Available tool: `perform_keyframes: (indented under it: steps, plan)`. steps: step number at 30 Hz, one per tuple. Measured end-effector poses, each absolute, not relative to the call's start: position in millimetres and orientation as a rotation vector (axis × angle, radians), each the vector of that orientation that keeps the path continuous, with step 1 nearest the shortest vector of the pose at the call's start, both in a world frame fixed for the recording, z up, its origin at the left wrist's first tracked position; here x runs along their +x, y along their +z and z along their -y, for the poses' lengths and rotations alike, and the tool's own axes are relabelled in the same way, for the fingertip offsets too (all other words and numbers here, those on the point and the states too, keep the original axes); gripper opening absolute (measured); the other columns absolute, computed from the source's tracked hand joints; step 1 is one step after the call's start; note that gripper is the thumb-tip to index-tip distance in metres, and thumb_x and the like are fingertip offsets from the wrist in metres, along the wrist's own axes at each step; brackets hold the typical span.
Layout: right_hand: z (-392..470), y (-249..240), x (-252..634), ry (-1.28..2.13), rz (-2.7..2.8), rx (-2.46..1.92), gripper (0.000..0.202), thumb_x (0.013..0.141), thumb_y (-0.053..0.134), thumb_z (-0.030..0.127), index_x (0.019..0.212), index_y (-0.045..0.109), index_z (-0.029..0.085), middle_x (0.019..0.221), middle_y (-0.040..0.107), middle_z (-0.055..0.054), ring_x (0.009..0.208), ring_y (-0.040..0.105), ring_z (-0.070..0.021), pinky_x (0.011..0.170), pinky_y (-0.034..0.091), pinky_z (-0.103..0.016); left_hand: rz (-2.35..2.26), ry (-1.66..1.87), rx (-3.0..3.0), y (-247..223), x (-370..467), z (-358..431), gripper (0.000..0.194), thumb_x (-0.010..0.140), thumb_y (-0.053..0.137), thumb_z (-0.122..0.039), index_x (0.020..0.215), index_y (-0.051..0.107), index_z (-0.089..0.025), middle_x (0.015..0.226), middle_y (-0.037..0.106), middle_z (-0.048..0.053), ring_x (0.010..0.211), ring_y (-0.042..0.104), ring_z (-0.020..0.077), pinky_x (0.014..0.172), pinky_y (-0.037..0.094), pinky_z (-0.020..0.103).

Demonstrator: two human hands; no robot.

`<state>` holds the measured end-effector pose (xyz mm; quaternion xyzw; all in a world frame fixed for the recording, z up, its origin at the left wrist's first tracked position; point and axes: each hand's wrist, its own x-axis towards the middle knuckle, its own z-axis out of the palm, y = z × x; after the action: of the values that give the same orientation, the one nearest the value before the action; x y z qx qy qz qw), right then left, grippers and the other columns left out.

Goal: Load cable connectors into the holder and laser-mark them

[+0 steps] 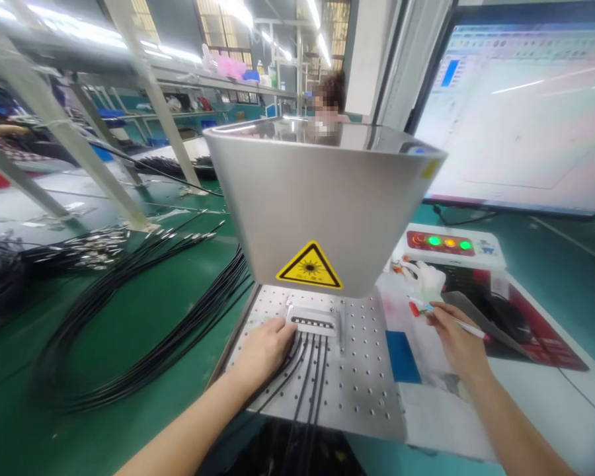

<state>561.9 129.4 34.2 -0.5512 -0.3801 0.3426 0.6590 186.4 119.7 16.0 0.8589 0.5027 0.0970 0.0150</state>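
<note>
Left hand: the left hand (266, 347) lies on the plate (357, 383), fingers curled over the cables (307, 377) just left of the fixture (313, 322); it presses on them and grips nothing that shows.
Right hand: the right hand (457, 342) pinches a pen (469, 328), held over white sheets right of the plate.
Fixture: a small slotted block on the perforated plate, under the hood's front edge; four black cables run from it toward the person.
Hood: the grey hood (322, 198) with a yellow laser sign (309, 267) hangs over the plate and hides its back half.
Left side: a loose bundle (143, 317) of black cables sprawls over the green worktop (20, 423), metal tips (92, 244) fanned out further back.
Right side: a button box (449, 244) with lit lamps, a white glove (426, 281) before it, a monitor (520, 112) behind.
Background: a person sits beyond the hood.
</note>
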Motion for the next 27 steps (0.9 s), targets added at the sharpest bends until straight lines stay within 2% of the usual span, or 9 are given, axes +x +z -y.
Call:
perform_keyframes:
  steps: [5,9,16,22,27]
  plan:
    - [-126,36,553,0.766,0.933,-1.244,0.022,0.064,0.070,0.038,0.077,0.070,0.020,0.073,0.067,-0.003,0.061,0.061,-0.0166,0.059,0.050,-0.032,-1.550,0.371,2.673,11,183,-123,0.028,0.090,0.033,-0.016,0.101,0.058,-0.020,0.082,0.057,0.005,0.077,0.056,0.0177,0.069,0.046,0.029]
    - [-131,46,534,0.753,1.117,-1.378,0.020,0.070,0.066,0.037,0.080,0.070,0.020,0.066,0.066,-0.002,0.062,0.061,-0.0165,0.061,0.050,-0.030,-1.552,0.314,2.723,15,183,-123,0.027,0.091,0.034,-0.019,0.102,0.057,-0.022,0.084,0.058,0.004,0.079,0.057,0.0179,0.067,0.045,0.028]
    - [-160,58,573,0.668,0.934,-1.314,0.024,0.064,0.071,0.035,0.082,0.067,0.019,0.070,0.064,0.000,0.062,0.059,-0.0128,0.058,0.048,-0.026,-1.587,0.153,2.789,20,185,-122,0.026,0.090,0.035,-0.017,0.104,0.056,-0.023,0.083,0.058,0.004,0.078,0.057,0.0169,0.068,0.045,0.026]
    - [-145,52,635,0.593,0.814,-1.269,0.023,0.060,0.072,0.037,0.069,0.058,0.022,0.055,0.053,0.006,0.049,0.050,-0.0088,0.048,0.043,-0.023,-1.593,-0.053,2.812,31,190,-119,0.030,0.089,0.033,-0.016,0.107,0.056,-0.021,0.082,0.058,0.005,0.076,0.058,0.0204,0.065,0.046,0.031]
    - [-140,42,629,0.723,0.970,-1.310,0.024,0.062,0.072,0.039,0.077,0.065,0.021,0.069,0.064,0.000,0.070,0.060,-0.0175,0.067,0.048,-0.030,-1.645,-0.063,2.796,43,188,-120,0.033,0.088,0.034,-0.018,0.114,0.054,-0.020,0.085,0.061,0.007,0.075,0.060,0.0245,0.066,0.047,0.038]
